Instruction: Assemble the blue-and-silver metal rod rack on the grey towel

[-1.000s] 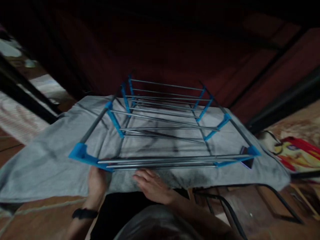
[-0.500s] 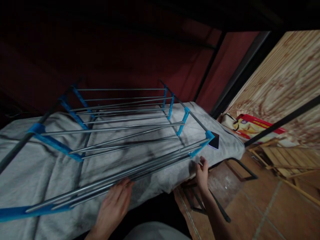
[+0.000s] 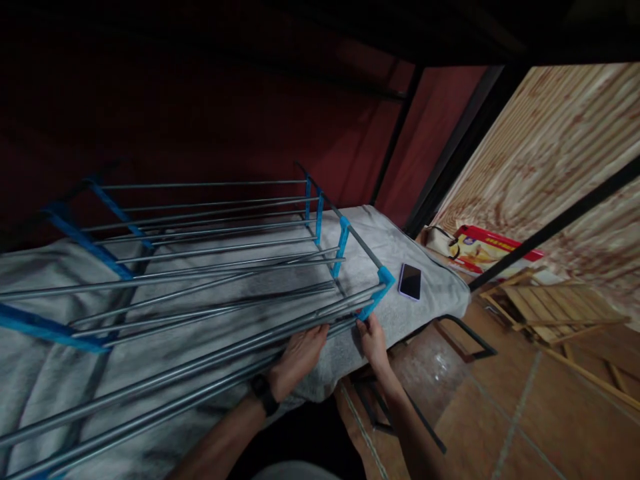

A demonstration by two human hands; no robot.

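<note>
Broadly, a bed (image 3: 410, 257) covered with a grey blanket (image 3: 150, 347) fills the lower left of the view, and everything else is placed against it. Laid flat on the blanket is a rack (image 3: 210, 267) of grey metal rods joined by blue plastic brackets; its long axis runs along the bed from far left to right, with the nearest rods following the bed's near edge.

At the right-hand end of that near edge, a blue corner bracket (image 3: 380, 288) is found, and both hands are gathered just beside it. The left hand (image 3: 299, 357), a dark watch (image 3: 262, 392) on its wrist, is laid palm down over the nearest rods, fingers spread and resting on them rather than wrapped around. The right hand (image 3: 373, 341) is the nearer of the two to the bracket: it comes up from below the bed's edge, and its fingertips are pinched on the rod ends directly under the blue piece.

Beyond the bracket, towards the foot of the bed, a phone (image 3: 410, 281) is seen lying face up on the blanket, apart from the rack. Off the bed to the right, a red-edged bag (image 3: 480, 248) and wooden slats (image 3: 555, 310) are seen on the tiled floor (image 3: 475, 427).
</note>
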